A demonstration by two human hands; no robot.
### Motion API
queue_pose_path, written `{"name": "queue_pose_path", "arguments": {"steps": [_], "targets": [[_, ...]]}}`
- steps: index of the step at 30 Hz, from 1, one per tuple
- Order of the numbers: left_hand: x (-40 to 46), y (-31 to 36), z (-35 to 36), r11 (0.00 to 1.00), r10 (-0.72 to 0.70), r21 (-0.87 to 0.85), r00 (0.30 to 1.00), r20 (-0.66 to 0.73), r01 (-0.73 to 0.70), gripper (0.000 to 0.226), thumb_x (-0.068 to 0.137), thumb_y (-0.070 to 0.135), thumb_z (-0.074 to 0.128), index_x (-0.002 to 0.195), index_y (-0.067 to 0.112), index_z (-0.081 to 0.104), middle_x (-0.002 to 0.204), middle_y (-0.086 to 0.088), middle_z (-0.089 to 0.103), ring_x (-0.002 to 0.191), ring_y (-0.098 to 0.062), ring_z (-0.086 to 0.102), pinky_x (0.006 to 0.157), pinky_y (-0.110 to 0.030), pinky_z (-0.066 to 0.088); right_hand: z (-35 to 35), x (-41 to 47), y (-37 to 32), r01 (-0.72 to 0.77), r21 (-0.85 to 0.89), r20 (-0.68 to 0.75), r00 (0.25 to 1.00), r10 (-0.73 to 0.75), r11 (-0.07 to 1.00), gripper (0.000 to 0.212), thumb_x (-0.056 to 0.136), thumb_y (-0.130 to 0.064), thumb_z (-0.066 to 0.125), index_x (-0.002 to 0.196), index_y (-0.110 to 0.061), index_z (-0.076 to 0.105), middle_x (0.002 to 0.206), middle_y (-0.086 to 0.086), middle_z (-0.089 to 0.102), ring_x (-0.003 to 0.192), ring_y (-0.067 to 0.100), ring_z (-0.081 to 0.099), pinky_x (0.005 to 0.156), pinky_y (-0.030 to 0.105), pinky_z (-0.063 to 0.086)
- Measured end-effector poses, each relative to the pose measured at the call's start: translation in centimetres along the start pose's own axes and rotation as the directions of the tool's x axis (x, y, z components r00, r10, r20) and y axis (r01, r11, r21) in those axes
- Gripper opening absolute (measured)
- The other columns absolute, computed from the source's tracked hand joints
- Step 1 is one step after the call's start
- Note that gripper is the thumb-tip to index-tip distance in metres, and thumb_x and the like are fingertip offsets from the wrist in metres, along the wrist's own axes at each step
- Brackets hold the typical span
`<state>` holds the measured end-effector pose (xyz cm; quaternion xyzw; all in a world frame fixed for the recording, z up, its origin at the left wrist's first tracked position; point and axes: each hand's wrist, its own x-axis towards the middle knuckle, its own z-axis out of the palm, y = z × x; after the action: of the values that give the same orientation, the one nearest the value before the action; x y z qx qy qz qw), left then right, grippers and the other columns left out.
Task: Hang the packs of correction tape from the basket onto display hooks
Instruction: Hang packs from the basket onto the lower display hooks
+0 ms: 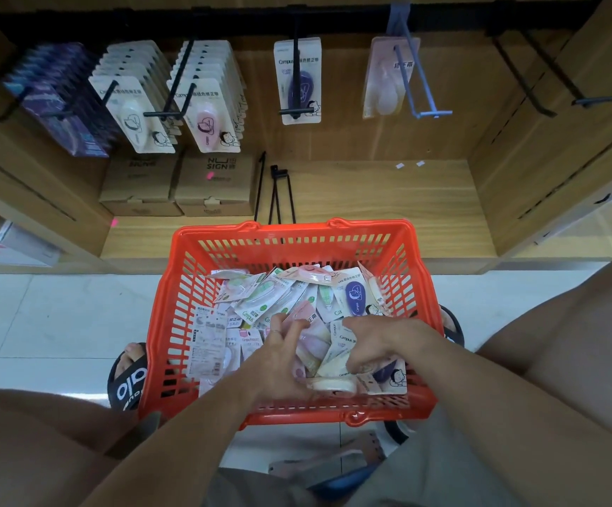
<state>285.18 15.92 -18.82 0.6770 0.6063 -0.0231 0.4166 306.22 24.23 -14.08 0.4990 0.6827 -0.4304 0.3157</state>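
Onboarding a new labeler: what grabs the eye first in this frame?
The bright orange basket at centre, on the floor before the wooden shelf, heaped with correction tape packs. Both hands are down in the heap: the left hand and right hand curl round packs near its front. Above, display hooks on a black rail carry packs at left and centre; the rightmost black hooks hang bare.

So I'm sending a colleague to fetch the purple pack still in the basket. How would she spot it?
Find the red basket on the floor before the wooden shelf. Look to its far right corner, beyond both hands. There the purple pack lies face up on the pile, its dark purple dispenser standing out among pale pink, green and white packs.
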Motion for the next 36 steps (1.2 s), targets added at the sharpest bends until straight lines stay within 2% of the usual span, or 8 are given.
{"name": "queue_pose_path", "arguments": {"steps": [5, 11, 17, 22, 24, 27, 33, 36], "targets": [[0.6, -0.3, 1.4, 0.980, -0.068, 0.181, 0.995, -0.077, 0.081, 0.110, 0.067, 0.045, 0.091, 0.149, 0.036, 0.018, 0.151, -0.004, 0.008, 0.102, -0.029, 0.065, 0.083, -0.042, 0.060, 1.2, -0.9, -2.3, 0.062, -0.167, 0.032, 0.998, -0.058, 0.984, 0.097, 0.076, -0.031, 0.089, 0.148, -0.021, 0.025, 0.097, 0.000, 0.057, 0.067, 0.016, 0.056, 0.058, 0.032, 0.048], [1.1, -0.3, 1.3, 0.997, -0.045, 0.063, 0.994, -0.104, 0.052, 0.093, 0.073, 0.036, 0.090, 0.143, 0.027, 0.029, 0.140, -0.002, 0.020, 0.094, -0.024, 0.063, 0.075, -0.030, 0.051, 2.9, 0.4, -1.5, 0.088, -0.322, -0.166, 0.975, -0.148, 0.943, 0.079, 0.082, -0.028, 0.082, 0.144, -0.015, 0.034, 0.110, 0.007, 0.060, 0.100, 0.029, 0.061, 0.075, 0.036, 0.044], [1.6, -0.3, -0.8, 0.975, -0.036, -0.220, 0.982, -0.184, -0.005, 0.052, 0.079, 0.021, 0.084, 0.123, 0.024, 0.056, 0.123, 0.003, 0.049, 0.093, -0.014, 0.061, 0.083, -0.029, 0.054, 1.8, 1.4, 0.5, 0.098, 0.027, -0.140, 0.986, -0.093, 0.995, 0.072, 0.080, -0.027, 0.084, 0.142, -0.024, 0.047, 0.128, 0.005, 0.063, 0.109, 0.023, 0.060, 0.083, 0.032, 0.050], [2.1, -0.7, -4.4, 0.926, -0.170, -0.375, 0.933, -0.318, 0.041, 0.026, 0.094, 0.002, 0.064, 0.103, 0.027, 0.062, 0.095, -0.009, 0.070, 0.062, -0.022, 0.066, 0.054, -0.032, 0.049, -1.2, 0.7, 2.0, 0.075, 0.267, -0.103, 0.993, -0.049, 0.961, 0.072, 0.080, -0.031, 0.086, 0.142, -0.025, 0.050, 0.143, -0.002, 0.055, 0.135, 0.023, 0.053, 0.108, 0.038, 0.048], [1.8, -1.0, -6.0, 0.924, -0.186, -0.381, 0.912, -0.365, 0.036, 0.025, 0.095, 0.001, 0.061, 0.102, 0.026, 0.063, 0.097, -0.007, 0.070, 0.055, -0.018, 0.063, 0.052, -0.032, 0.048, -2.2, 0.4, 2.6, 0.073, 0.329, -0.106, 0.994, -0.041, 0.942, 0.055, 0.078, -0.032, 0.087, 0.123, -0.022, 0.056, 0.138, 0.008, 0.062, 0.127, 0.024, 0.060, 0.102, 0.040, 0.052], [1.6, -1.6, -7.9, 0.926, -0.245, -0.368, 0.876, -0.415, 0.085, 0.024, 0.095, -0.001, 0.058, 0.105, 0.018, 0.067, 0.083, -0.002, 0.065, 0.046, -0.011, 0.053, 0.044, -0.022, 0.040, -3.4, -0.4, 2.8, 0.086, 0.400, -0.115, 0.992, -0.043, 0.912, 0.072, 0.073, -0.039, 0.089, 0.131, -0.013, 0.054, 0.146, 0.022, 0.054, 0.135, 0.037, 0.056, 0.093, 0.048, 0.055], [1.1, -2.2, -9.0, 0.891, -0.370, -0.398, 0.857, -0.359, 0.218, 0.017, 0.096, 0.012, 0.065, 0.112, 0.013, 0.071, 0.114, -0.004, 0.069, 0.086, -0.019, 0.064, 0.057, -0.011, 0.040, -3.7, -0.6, 2.7, 0.121, 0.653, -0.108, 0.992, -0.066, 0.748, 0.042, 0.082, -0.015, 0.088, 0.109, -0.033, 0.061, 0.120, 0.001, 0.066, 0.126, 0.025, 0.060, 0.119, 0.049, 0.040], [0.8, -1.5, -8.5, 0.809, -0.434, -0.532, 0.865, -0.253, 0.250, 0.022, 0.097, 0.040, 0.066, 0.108, 0.021, 0.069, 0.112, 0.001, 0.069, 0.099, -0.020, 0.065, 0.078, -0.026, 0.050, -3.7, -0.6, 2.5, 0.112, 0.766, -0.078, 0.994, -0.082, 0.633, 0.047, 0.085, -0.009, 0.084, 0.122, -0.031, 0.062, 0.122, 0.001, 0.072, 0.118, 0.022, 0.069, 0.105, 0.041, 0.053]]}}
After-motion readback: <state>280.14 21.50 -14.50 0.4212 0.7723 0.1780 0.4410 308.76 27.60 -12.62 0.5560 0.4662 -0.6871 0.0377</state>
